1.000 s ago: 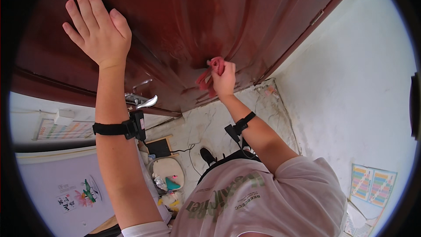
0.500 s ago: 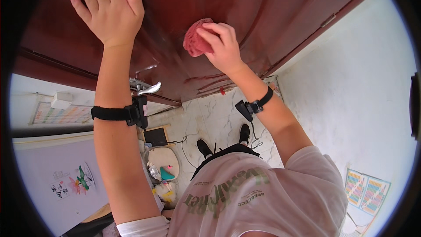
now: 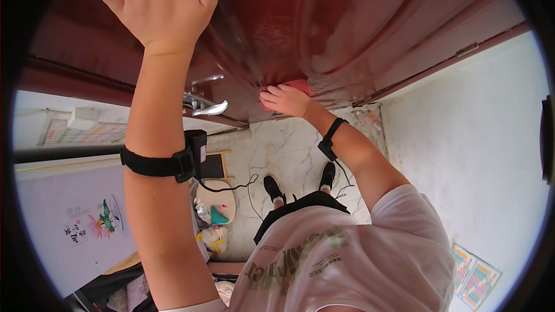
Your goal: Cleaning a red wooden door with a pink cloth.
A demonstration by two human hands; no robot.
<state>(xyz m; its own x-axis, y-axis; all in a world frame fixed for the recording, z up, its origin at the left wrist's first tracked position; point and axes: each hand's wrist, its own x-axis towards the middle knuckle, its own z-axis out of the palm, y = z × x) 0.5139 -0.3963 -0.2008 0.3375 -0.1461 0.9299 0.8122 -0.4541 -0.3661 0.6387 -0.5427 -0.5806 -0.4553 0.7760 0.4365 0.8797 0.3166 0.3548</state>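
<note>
A dark red panelled door [image 3: 277,29] with moulded curves fills the upper part of the view. Low on its face, my right hand [image 3: 287,101] presses a crumpled pinkish-red cloth [image 3: 302,86] against the surface, fingers over it. My left hand [image 3: 165,3] lies flat on the door higher up at the left, fingers spread and their tips partly cut off by the top edge. Below that hand, just right of my left forearm, juts a silver door handle [image 3: 209,107]. Each forearm wears a black strap with a small device and a cable.
A white wall [image 3: 462,138] stands at the right, with a colourful chart [image 3: 475,274] low on it. At the left is a pale cabinet [image 3: 52,214] with a flower print. On the marbled floor [image 3: 248,144] sits a bin-like container [image 3: 222,190] with rubbish, beside a small blackboard [image 3: 213,166].
My right hand has moved down the door with the cloth, toward its bottom edge. The left hand stays flat on the door, appearing slightly higher and farther right in view.
</note>
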